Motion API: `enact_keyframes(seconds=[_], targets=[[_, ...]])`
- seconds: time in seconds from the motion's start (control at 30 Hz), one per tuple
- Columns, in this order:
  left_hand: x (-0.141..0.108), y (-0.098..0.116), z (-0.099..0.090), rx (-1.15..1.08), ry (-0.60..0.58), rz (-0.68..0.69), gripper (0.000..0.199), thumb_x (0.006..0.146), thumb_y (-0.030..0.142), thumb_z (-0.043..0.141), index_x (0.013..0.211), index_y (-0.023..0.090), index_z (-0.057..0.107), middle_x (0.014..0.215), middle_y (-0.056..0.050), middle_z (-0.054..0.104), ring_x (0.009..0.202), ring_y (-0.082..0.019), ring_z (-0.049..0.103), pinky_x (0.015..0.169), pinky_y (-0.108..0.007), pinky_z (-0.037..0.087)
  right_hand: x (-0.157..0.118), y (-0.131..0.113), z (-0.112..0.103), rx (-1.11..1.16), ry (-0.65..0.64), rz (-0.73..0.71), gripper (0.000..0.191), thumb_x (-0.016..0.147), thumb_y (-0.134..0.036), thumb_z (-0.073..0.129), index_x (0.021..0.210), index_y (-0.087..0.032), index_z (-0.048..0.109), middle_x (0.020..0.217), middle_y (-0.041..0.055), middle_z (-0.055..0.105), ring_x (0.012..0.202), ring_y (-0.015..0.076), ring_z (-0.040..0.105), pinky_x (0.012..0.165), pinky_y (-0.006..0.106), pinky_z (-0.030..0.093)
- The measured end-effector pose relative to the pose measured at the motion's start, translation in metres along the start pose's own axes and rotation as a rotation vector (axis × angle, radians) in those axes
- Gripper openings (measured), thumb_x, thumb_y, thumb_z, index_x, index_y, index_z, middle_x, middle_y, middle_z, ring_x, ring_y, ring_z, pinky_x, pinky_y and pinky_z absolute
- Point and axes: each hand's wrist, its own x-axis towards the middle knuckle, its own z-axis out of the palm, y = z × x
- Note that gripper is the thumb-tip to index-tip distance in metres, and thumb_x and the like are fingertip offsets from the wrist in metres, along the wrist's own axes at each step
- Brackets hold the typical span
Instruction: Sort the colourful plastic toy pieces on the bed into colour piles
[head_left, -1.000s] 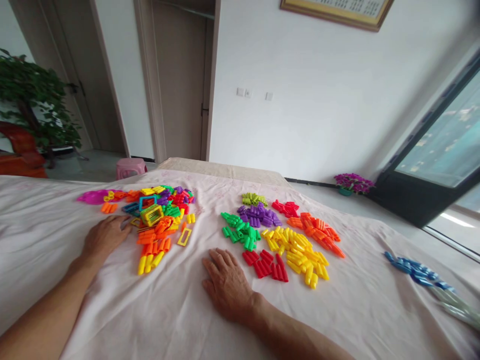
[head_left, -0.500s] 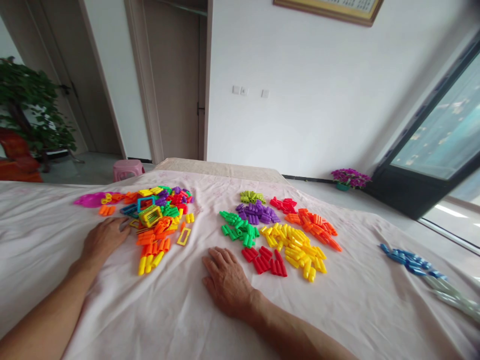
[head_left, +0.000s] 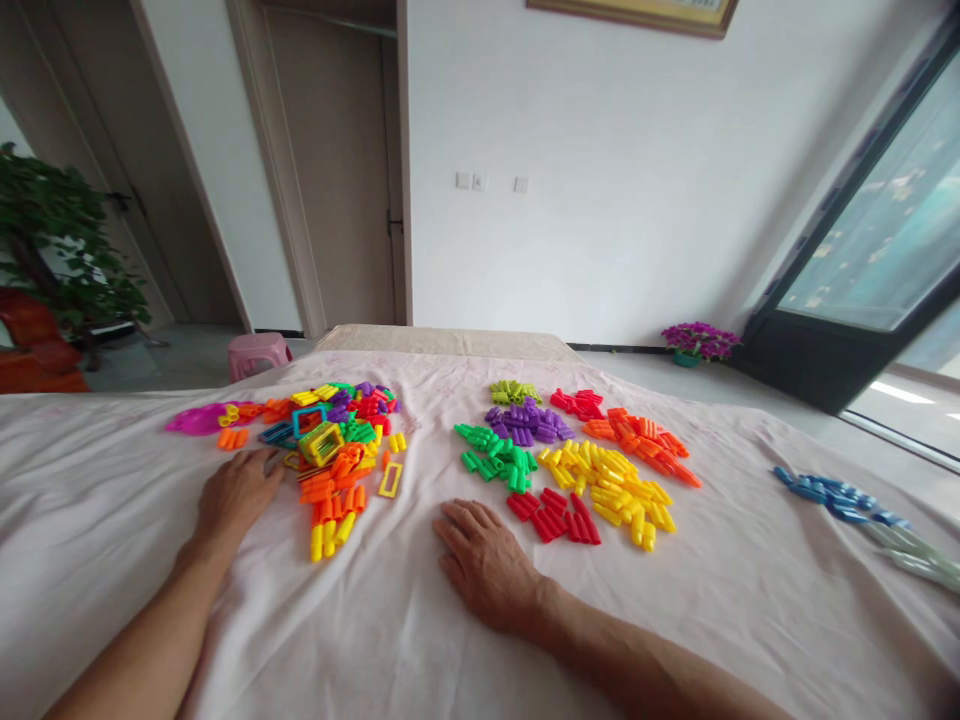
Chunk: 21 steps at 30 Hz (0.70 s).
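Note:
My left hand (head_left: 238,492) lies on the pale cloth beside the mixed heap, its fingertips close to a yellow frame piece; it holds nothing. That heap has orange pieces (head_left: 319,488), a yellow square frame (head_left: 322,444) and a teal frame (head_left: 308,420). My right hand (head_left: 484,560) rests flat and holds nothing, just left of and below the red pieces (head_left: 551,517). Around it lie groups sorted by colour: green (head_left: 499,458), purple (head_left: 529,422), yellow (head_left: 607,485), orange (head_left: 641,440) and light green (head_left: 515,391).
Blue pieces (head_left: 825,492) and pale, whitish pieces (head_left: 911,550) lie at the far right of the cloth (head_left: 375,620). A magenta piece (head_left: 199,419) is at the left. Beyond the table stand a pink stool (head_left: 259,355) and a potted purple flower (head_left: 699,342).
The view has shifted slightly, so the hands and pieces appear a little further right. Both hands keep their places beside the same pieces.

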Motion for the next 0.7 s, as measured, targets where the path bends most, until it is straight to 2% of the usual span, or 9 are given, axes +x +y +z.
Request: enact_keyframes(seconds=[0.1,0.17,0.23,0.3,0.4,0.5,0.6,0.7], targets=[[0.003,-0.003,0.001,0.016,-0.012,0.009,0.057,0.097,0.046,0.026,0.130,0.015,0.061,0.122,-0.020,0.062,0.110,-0.034,0.060,0.093,-0.046,0.046,0.001,-0.001,0.000,-0.013,-0.002,0.003,0.034,0.096,-0.027,0.053,0.128,-0.018,0.059,0.137,0.0111,0.057,0.129,0.0259,0.048,0.114,0.042,0.036],[0.007,-0.004,0.000,0.032,-0.040,-0.003,0.057,0.096,0.046,0.026,0.129,0.015,0.060,0.121,-0.021,0.061,0.109,-0.035,0.060,0.090,-0.047,0.047,0.006,-0.003,-0.002,-0.032,-0.030,0.025,0.027,0.095,-0.027,0.053,0.119,-0.018,0.064,0.127,0.0108,0.062,0.120,0.0255,0.054,0.107,0.041,0.042],[0.012,-0.005,-0.001,0.037,-0.089,-0.017,0.055,0.095,0.045,0.027,0.127,0.015,0.060,0.121,-0.021,0.060,0.108,-0.036,0.060,0.087,-0.048,0.048,0.020,-0.003,-0.005,-0.047,-0.065,0.084,0.021,0.096,-0.026,0.052,0.108,-0.019,0.068,0.111,0.0092,0.068,0.106,0.0242,0.060,0.097,0.039,0.046],[0.016,-0.005,-0.002,0.034,-0.118,-0.024,0.053,0.095,0.046,0.028,0.123,0.016,0.061,0.121,-0.021,0.059,0.108,-0.038,0.059,0.085,-0.048,0.048,0.042,-0.003,-0.006,-0.027,-0.058,0.169,0.023,0.097,-0.024,0.050,0.106,-0.020,0.069,0.103,0.0077,0.070,0.097,0.0225,0.062,0.090,0.036,0.048],[0.016,-0.004,-0.002,0.039,-0.071,-0.039,0.053,0.095,0.044,0.027,0.125,0.016,0.059,0.124,-0.021,0.057,0.113,-0.039,0.056,0.088,-0.048,0.047,0.089,0.003,-0.001,0.053,0.047,0.262,0.031,0.095,-0.018,0.048,0.120,-0.021,0.067,0.114,0.0070,0.070,0.106,0.0212,0.062,0.093,0.033,0.047],[0.013,-0.004,0.000,0.029,-0.025,-0.045,0.050,0.095,0.040,0.030,0.128,0.016,0.059,0.124,-0.022,0.055,0.111,-0.038,0.057,0.089,-0.047,0.047,0.137,0.012,0.017,0.084,0.129,0.246,0.043,0.091,-0.012,0.049,0.131,-0.023,0.061,0.134,0.0050,0.064,0.120,0.0205,0.056,0.102,0.033,0.043],[0.013,-0.007,0.002,-0.011,-0.019,-0.019,0.049,0.094,0.039,0.030,0.126,0.016,0.060,0.124,-0.021,0.056,0.108,-0.036,0.058,0.090,-0.047,0.047,0.173,0.021,0.038,0.056,0.091,0.204,0.053,0.087,-0.010,0.053,0.138,-0.025,0.055,0.145,0.0027,0.056,0.128,0.0211,0.051,0.105,0.035,0.041],[0.016,-0.013,0.005,-0.036,-0.049,-0.025,0.051,0.095,0.043,0.026,0.127,0.018,0.057,0.125,-0.019,0.055,0.111,-0.036,0.057,0.093,-0.047,0.047,0.190,0.025,0.051,0.018,-0.006,0.195,0.045,0.088,-0.014,0.057,0.130,-0.027,0.061,0.136,0.0028,0.062,0.123,0.0215,0.054,0.101,0.034,0.043]])
